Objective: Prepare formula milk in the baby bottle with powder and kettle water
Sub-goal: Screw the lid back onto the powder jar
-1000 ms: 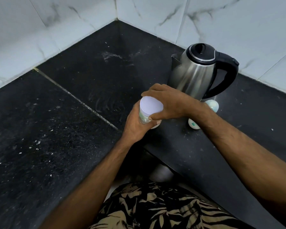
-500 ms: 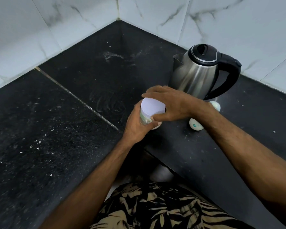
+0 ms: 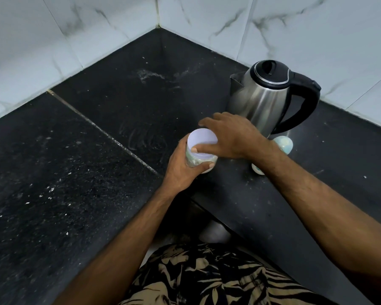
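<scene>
A small powder jar with a pale lilac lid [image 3: 201, 139] stands on the black counter near its front edge. My left hand [image 3: 182, 167] grips the jar's body from the left. Over the lid lies my right hand [image 3: 230, 137], fingers round the far rim and thumb on the near edge. A steel kettle [image 3: 266, 97] with black lid and handle stands just behind my right hand. The baby bottle [image 3: 283, 144], pale blue-white, lies on the counter behind my right wrist, mostly hidden.
The black granite counter [image 3: 97, 172] forms an L round the corner, dusted with white specks on the left slab. White marble-look wall tiles [image 3: 207, 23] close it in behind. Below the counter edge my patterned shorts show.
My right hand has turned a little on the lid, thumb sliding further left across its near edge. The jar and left hand stay in place.
</scene>
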### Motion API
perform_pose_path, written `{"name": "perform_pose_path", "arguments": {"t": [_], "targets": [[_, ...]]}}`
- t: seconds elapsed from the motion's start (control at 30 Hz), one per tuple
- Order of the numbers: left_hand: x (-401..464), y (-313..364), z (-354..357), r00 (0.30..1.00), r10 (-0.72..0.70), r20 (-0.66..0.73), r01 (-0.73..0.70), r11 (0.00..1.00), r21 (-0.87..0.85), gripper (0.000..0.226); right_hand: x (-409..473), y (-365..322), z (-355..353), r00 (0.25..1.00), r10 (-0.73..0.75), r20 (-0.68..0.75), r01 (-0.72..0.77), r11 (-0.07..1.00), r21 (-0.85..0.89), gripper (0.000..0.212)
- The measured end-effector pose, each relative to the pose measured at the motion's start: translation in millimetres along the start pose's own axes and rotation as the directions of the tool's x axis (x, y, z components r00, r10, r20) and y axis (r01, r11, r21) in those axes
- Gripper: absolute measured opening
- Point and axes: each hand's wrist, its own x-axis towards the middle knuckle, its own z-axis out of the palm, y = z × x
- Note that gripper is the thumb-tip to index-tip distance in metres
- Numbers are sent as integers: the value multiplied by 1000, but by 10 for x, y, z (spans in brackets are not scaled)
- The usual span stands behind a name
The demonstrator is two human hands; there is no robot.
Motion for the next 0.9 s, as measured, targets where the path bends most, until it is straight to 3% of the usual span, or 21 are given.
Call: {"name": "perform_pose_path", "arguments": {"t": [0.1,0.27,0.33,0.47,0.53,0.63,0.8,0.9], "targets": [[-2,-19,-7,1000,17,3,-17,1000,3,90,-1,30,-16,995,24,-95,-25,1000,-11,69],[-11,9,-4,1000,-3,5,4,1000,-8,90,-14,16,21,964,-245,108,206,936,287,68],[-8,15,0,1000,-4,6,4,1000,-12,92,-3,-20,67,974,-215,75,196,960,201,65],[-3,7,1,1000,-4,6,4,1000,-9,96,-21,-54,49,999,-14,-36,11,997,-73,77],[-7,17,-3,1000,-15,11,16,1000,-12,95,-37,-52,23,997,-77,-16,78,997,31,71],[-10,17,-2,1000,-13,12,13,1000,-9,94,-31,-29,13,974,-186,131,155,965,213,72],[1,4,-8,1000,-15,13,15,1000,-9,95,-36,-27,45,999,-14,31,16,999,-45,84],[-4,-2,-8,1000,-17,13,17,1000,6,94,-39,-24,23,985,-118,126,102,987,127,81]]}}
